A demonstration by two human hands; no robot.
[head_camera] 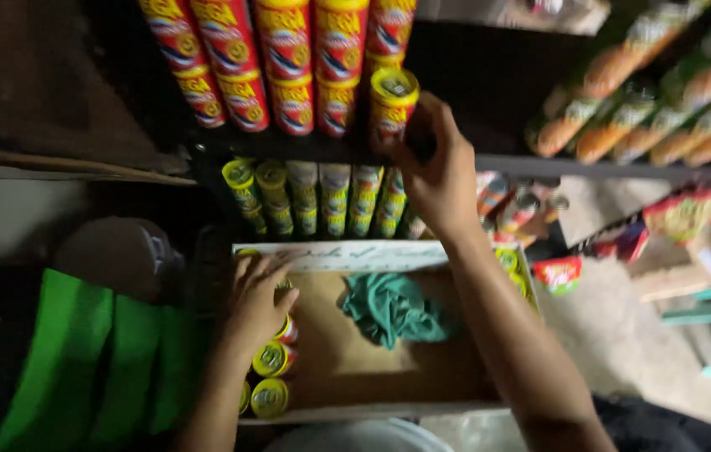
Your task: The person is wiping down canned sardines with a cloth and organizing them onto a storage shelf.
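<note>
Cans are being moved from a cardboard box [389, 381] up to a shelf [540, 163], judging by how things lie. The right hand [435, 172] is raised at the shelf edge, its fingers [448, 125] closed round a red and yellow can [391, 102] that is held upright beside the row of like cans [288, 75] already stacked there (top row approx. full, as far as can be seen). The placing step looks to be in hand: the can would next need to be pushed level w/ its neighbours and then released. The left hand [257, 301] is down in the box, fingers spread and laid flat over the remaining cans [272, 377] at the box's left side; whether one is actually gripped cannot be told, since the palm hides it. A firm grip on one can would be needed there before lifting. A crumpled teal cloth [393, 308] lies in the box, apart from both hands. A lower shelf row of green-yellow cans [322, 201] stands between the two hands, and a green bag [87, 360] sits left of the box.
</note>
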